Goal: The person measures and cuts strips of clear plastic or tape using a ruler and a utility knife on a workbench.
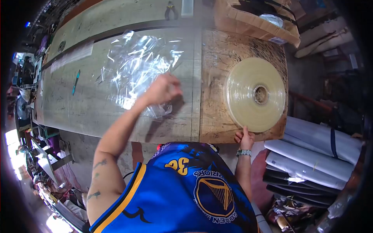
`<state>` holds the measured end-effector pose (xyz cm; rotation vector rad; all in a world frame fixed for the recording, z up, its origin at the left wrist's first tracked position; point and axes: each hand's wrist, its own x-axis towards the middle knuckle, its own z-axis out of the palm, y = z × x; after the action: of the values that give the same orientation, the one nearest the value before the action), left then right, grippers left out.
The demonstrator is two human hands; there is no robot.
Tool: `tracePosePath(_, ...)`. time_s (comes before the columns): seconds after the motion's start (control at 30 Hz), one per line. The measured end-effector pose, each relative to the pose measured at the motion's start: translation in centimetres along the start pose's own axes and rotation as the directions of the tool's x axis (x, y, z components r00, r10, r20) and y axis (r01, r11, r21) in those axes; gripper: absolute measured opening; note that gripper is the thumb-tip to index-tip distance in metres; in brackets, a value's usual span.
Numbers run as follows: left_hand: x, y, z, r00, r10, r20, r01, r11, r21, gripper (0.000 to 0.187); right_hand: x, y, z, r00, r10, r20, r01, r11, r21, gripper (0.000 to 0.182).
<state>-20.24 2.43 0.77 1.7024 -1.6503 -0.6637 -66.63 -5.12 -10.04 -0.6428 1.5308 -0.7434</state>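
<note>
Crumpled clear plastic (136, 70) lies on the grey part of the worktable. Over its right edge is my left hand (165, 89), fingers curled in and slightly blurred; whatever they may hold is hidden. A large, flat roll of yellowish translucent film (248, 93) rests on the wooden part of the table, its round core facing up. My right hand (244, 138), at the table's front edge, has one fingertip against the roll's near rim. Its other fingers are loosely bent and apart, gripping nothing.
A cardboard box (256, 23) sits at the back right. Pliers (171, 11) lie at the back, and a teal cutter (76, 82) at the left. Long wrapped rolls (311, 155) are stacked beyond the table's right corner. Shelves with clutter line the far left.
</note>
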Motion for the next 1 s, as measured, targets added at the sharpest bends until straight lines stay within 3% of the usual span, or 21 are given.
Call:
tracePosePath(0.03, -0.8, -2.4, -2.4, 0.994, -0.101, -0.039, 0.103, 0.993, 0.065, 0.031, -0.9, -0.5, -0.2, 0.996, -0.042, 0.076, 0.046, 0.998, -0.049, 0.042)
tracePosePath(0.07, -0.5, -1.8, -6.3, 0.929, -0.366, 0.061, 0.365, 0.931, 0.02, 0.035, -2.2, -0.9, 0.2, 0.996, -0.083, -0.012, 0.082, 0.993, -0.086, 0.046)
tracePosePath(0.1, -1.0, -3.1, -8.8, 0.892, -0.447, 0.06, 0.443, 0.893, 0.077, 0.039, -3.9, -1.0, 0.8, 0.987, -0.124, -0.101, 0.111, 0.986, -0.125, 0.05)
tracePosePath(0.13, -1.4, -5.0, -10.7, 0.878, -0.465, 0.113, 0.461, 0.885, 0.06, 0.04, -5.0, -1.0, 1.2, 0.968, -0.165, -0.189, 0.135, 0.977, -0.165, 0.055)
tracePosePath(0.27, -1.8, -9.6, -15.1, 0.82, -0.55, 0.16, 0.525, 0.833, 0.172, 0.034, -5.5, -1.6, -0.8, 0.971, -0.177, -0.159, 0.149, 0.973, -0.174, 0.064)
tracePosePath(0.33, -1.0, -11.2, -16.9, 0.757, -0.628, 0.178, 0.521, 0.746, 0.415, 0.034, -4.5, -1.7, -2.1, 0.957, -0.24, -0.164, 0.208, 0.959, -0.19, 0.063)
tracePosePath(0.4, -0.2, -13.4, -18.4, 0.646, -0.722, 0.249, 0.556, 0.668, 0.495, 0.041, -3.1, -2.9, -3.9, 0.948, -0.289, -0.135, 0.259, 0.944, -0.205, 0.062)
tracePosePath(0.47, -0.1, -13.4, -19.3, 0.618, -0.742, 0.259, 0.611, 0.661, 0.435, 0.04, -1.5, -4.6, -5.1, 0.934, -0.335, -0.124, 0.302, 0.926, -0.225, 0.061)
tracePosePath(0.53, -0.6, -14.7, -20.6, 0.708, -0.66, 0.249, 0.532, 0.731, 0.427, 0.042, 1.4, -5.9, -7.4, 0.908, -0.411, -0.088, 0.368, 0.879, -0.303, 0.061)
tracePosePath(0.63, -1.7, -17.8, -21.6, 0.898, -0.435, -0.069, 0.378, 0.68, 0.628, 0.042, 5.8, -8.8, -9.8, 0.819, -0.57, -0.071, 0.436, 0.697, -0.569, 0.063)
tracePosePath(0.67, -1.0, -17.6, -20.5, 0.919, -0.352, -0.177, 0.381, 0.677, 0.63, 0.042, 7.5, -9.9, -10.2, 0.778, -0.626, -0.057, 0.434, 0.601, -0.671, 0.064)
tracePosePath(0.73, 2.3, -11.2, -15.7, 0.911, -0.166, -0.378, 0.386, 0.667, 0.637, 0.044, 10.6, -12.7, -10.2, 0.777, -0.629, -0.035, 0.363, 0.492, -0.791, 0.073)
tracePosePath(0.8, 6.0, -4.2, -6.0, 0.889, -0.195, -0.413, 0.382, 0.814, 0.438, 0.047, 15.3, -14.9, -9.8, 0.701, -0.705, 0.112, 0.437, 0.3, -0.848, 0.084)
tracePosePath(0.83, 7.5, -1.6, -1.4, 0.962, -0.09, -0.258, 0.172, 0.933, 0.315, 0.053, 17.0, -16.1, -8.7, 0.704, -0.697, 0.137, 0.442, 0.278, -0.853, 0.088)
tracePosePath(0.87, 9.1, -1.3, 4.7, 0.974, -0.026, -0.224, 0.106, 0.928, 0.356, 0.06, 18.5, -17.7, -7.5, 0.705, -0.691, 0.162, 0.449, 0.256, -0.856, 0.093)
tracePosePath(0.9, 10.9, 3.8, 7.9, 0.958, -0.285, -0.042, 0.284, 0.908, 0.307, 0.068, 19.9, -19.0, -6.4, 0.742, -0.638, 0.207, 0.467, 0.271, -0.842, 0.096)
tracePosePath(0.93, 12.4, 5.6, 11.7, 0.948, -0.316, 0.028, 0.298, 0.916, 0.269, 0.073, 20.9, -20.0, -5.8, 0.776, -0.58, 0.248, 0.481, 0.29, -0.828, 0.099)
tracePosePath(1.0, 15.6, 8.0, 17.1, 0.877, -0.462, 0.133, 0.39, 0.845, 0.366, 0.073, 21.2, -20.8, -3.9, 0.777, -0.566, 0.276, 0.497, 0.284, -0.82, 0.096)
